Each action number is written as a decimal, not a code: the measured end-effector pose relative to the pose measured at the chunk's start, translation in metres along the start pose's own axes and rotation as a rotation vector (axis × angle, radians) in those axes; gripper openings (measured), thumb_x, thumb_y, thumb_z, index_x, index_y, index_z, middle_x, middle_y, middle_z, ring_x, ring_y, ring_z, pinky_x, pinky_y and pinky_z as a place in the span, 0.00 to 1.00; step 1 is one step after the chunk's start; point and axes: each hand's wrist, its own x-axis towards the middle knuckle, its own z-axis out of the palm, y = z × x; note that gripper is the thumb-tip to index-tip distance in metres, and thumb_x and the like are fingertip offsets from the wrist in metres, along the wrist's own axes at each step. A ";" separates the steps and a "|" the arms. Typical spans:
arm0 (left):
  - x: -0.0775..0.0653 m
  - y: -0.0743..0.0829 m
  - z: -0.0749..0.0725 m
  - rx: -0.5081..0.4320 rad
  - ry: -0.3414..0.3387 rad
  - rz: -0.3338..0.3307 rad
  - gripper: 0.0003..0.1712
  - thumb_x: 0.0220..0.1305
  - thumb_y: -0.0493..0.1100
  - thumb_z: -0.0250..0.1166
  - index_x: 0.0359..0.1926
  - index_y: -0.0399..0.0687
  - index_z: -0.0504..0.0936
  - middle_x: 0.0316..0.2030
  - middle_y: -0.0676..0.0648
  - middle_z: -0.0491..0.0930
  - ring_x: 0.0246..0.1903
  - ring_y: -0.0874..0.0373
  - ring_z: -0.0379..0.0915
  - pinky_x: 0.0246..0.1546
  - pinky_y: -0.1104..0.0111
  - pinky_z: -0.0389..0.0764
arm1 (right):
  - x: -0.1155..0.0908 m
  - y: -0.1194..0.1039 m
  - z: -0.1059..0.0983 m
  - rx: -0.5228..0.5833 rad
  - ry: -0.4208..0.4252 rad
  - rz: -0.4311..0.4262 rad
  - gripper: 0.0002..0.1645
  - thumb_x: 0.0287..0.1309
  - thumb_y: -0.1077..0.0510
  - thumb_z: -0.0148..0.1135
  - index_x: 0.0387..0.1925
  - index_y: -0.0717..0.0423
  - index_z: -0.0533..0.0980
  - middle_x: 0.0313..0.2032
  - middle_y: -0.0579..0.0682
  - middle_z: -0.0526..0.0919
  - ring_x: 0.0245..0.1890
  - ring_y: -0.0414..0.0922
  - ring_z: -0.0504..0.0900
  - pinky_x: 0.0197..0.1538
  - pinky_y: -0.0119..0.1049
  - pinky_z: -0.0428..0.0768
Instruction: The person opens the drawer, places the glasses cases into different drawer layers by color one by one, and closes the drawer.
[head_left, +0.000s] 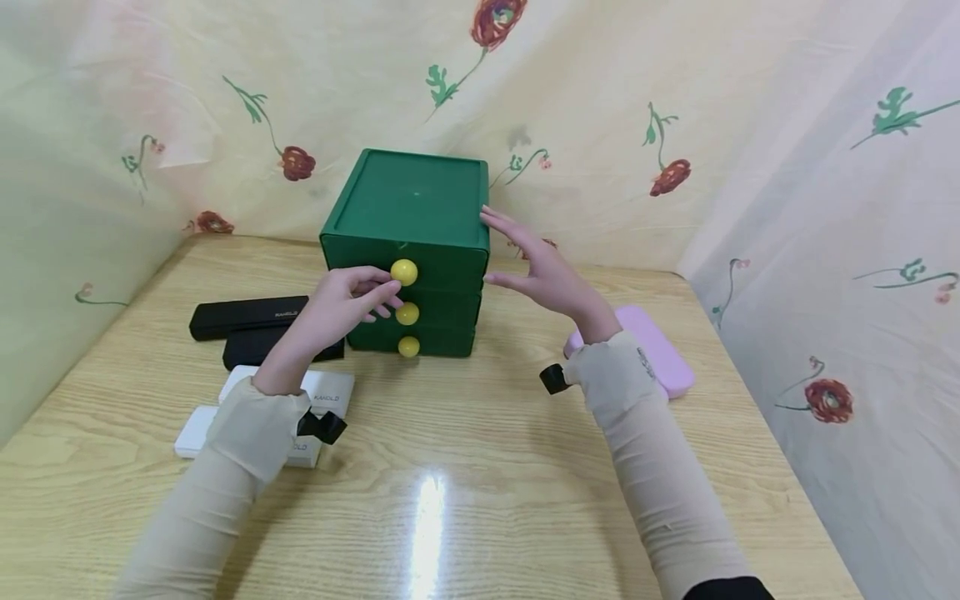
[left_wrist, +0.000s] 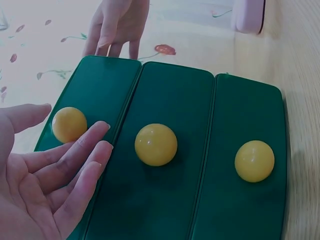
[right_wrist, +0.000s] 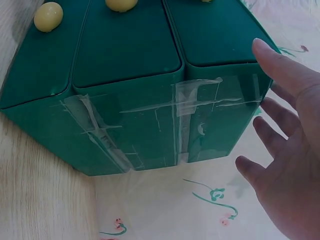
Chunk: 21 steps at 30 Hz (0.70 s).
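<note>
A green three-drawer cabinet (head_left: 408, 200) stands at the back of the table, with a round yellow knob on each drawer front. My left hand (head_left: 341, 304) is at the top knob (left_wrist: 69, 125), thumb on one side and fingers on the other. In the left wrist view the thumb tip sits a little off the knob and the fingers are loosely extended. The middle knob (left_wrist: 156, 145) and bottom knob (left_wrist: 254, 161) are untouched. Beside the cabinet's right side, my right hand (head_left: 543, 271) is spread, its fingertips right at the upper edge in the right wrist view.
Black boxes (head_left: 251, 317) lie left of the cabinet, partly behind my left forearm. White boxes (head_left: 330, 392) lie in front of them. A pink case (head_left: 656, 350) lies behind my right wrist. Flowered cloth (head_left: 592, 75) hangs around the wooden table (head_left: 480, 467).
</note>
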 end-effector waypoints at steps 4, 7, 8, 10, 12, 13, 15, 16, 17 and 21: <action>0.005 -0.002 0.002 -0.011 -0.013 -0.004 0.22 0.73 0.51 0.54 0.55 0.38 0.77 0.45 0.36 0.85 0.41 0.48 0.82 0.40 0.65 0.82 | 0.003 0.002 0.000 0.002 -0.008 0.001 0.45 0.61 0.60 0.64 0.75 0.52 0.53 0.77 0.47 0.49 0.77 0.45 0.47 0.73 0.52 0.59; 0.007 -0.002 0.005 -0.014 -0.017 0.001 0.22 0.74 0.51 0.53 0.54 0.37 0.78 0.44 0.36 0.85 0.40 0.49 0.82 0.37 0.70 0.81 | 0.003 0.001 0.000 0.005 -0.012 0.009 0.44 0.61 0.60 0.64 0.74 0.52 0.54 0.77 0.47 0.49 0.77 0.45 0.47 0.73 0.52 0.58; 0.008 -0.001 0.006 -0.019 -0.017 0.000 0.22 0.74 0.51 0.52 0.53 0.37 0.78 0.44 0.36 0.85 0.40 0.50 0.82 0.37 0.70 0.81 | 0.003 0.001 0.000 0.004 -0.012 0.011 0.44 0.62 0.59 0.64 0.74 0.52 0.54 0.77 0.47 0.49 0.77 0.45 0.47 0.74 0.52 0.58; 0.009 -0.001 0.007 -0.032 -0.018 -0.008 0.23 0.74 0.52 0.52 0.53 0.37 0.79 0.43 0.36 0.85 0.40 0.50 0.83 0.37 0.71 0.80 | 0.003 0.001 0.000 0.008 -0.009 0.013 0.42 0.62 0.59 0.63 0.74 0.53 0.55 0.77 0.47 0.49 0.77 0.45 0.47 0.74 0.52 0.57; 0.010 0.000 0.008 -0.049 -0.017 -0.017 0.24 0.74 0.53 0.51 0.52 0.37 0.79 0.43 0.36 0.85 0.40 0.50 0.83 0.38 0.71 0.81 | 0.003 0.002 0.001 0.016 0.001 0.013 0.41 0.63 0.59 0.62 0.74 0.53 0.56 0.77 0.47 0.50 0.77 0.44 0.47 0.75 0.51 0.56; 0.011 0.000 0.008 -0.057 -0.014 -0.025 0.25 0.74 0.54 0.51 0.52 0.37 0.79 0.42 0.37 0.85 0.40 0.51 0.83 0.38 0.70 0.81 | 0.004 0.003 0.001 0.024 0.006 0.012 0.40 0.64 0.59 0.61 0.74 0.53 0.56 0.76 0.47 0.50 0.77 0.44 0.47 0.75 0.50 0.56; 0.012 0.000 0.009 -0.067 -0.007 -0.037 0.25 0.74 0.55 0.50 0.51 0.37 0.80 0.42 0.38 0.86 0.40 0.51 0.83 0.39 0.70 0.81 | 0.005 0.004 0.001 0.040 0.015 0.014 0.39 0.65 0.58 0.60 0.73 0.53 0.56 0.76 0.47 0.50 0.77 0.44 0.47 0.75 0.50 0.55; 0.013 0.000 0.010 -0.072 -0.005 -0.042 0.26 0.74 0.55 0.50 0.50 0.37 0.80 0.41 0.38 0.86 0.40 0.52 0.83 0.39 0.70 0.81 | 0.005 0.004 0.001 0.051 0.019 0.017 0.38 0.66 0.58 0.59 0.74 0.53 0.56 0.76 0.47 0.50 0.77 0.44 0.47 0.76 0.49 0.54; 0.013 0.000 0.010 -0.074 -0.003 -0.047 0.26 0.74 0.56 0.50 0.50 0.37 0.80 0.41 0.38 0.86 0.40 0.52 0.83 0.39 0.70 0.82 | 0.005 0.004 0.001 0.060 0.020 0.022 0.37 0.67 0.58 0.58 0.74 0.52 0.56 0.76 0.46 0.50 0.77 0.43 0.47 0.76 0.49 0.54; 0.015 0.001 0.011 -0.083 0.004 -0.053 0.28 0.74 0.57 0.50 0.49 0.36 0.81 0.40 0.39 0.86 0.39 0.54 0.83 0.40 0.69 0.82 | 0.007 0.004 0.000 0.077 0.020 0.051 0.36 0.69 0.57 0.55 0.74 0.51 0.55 0.76 0.45 0.50 0.77 0.43 0.47 0.75 0.50 0.55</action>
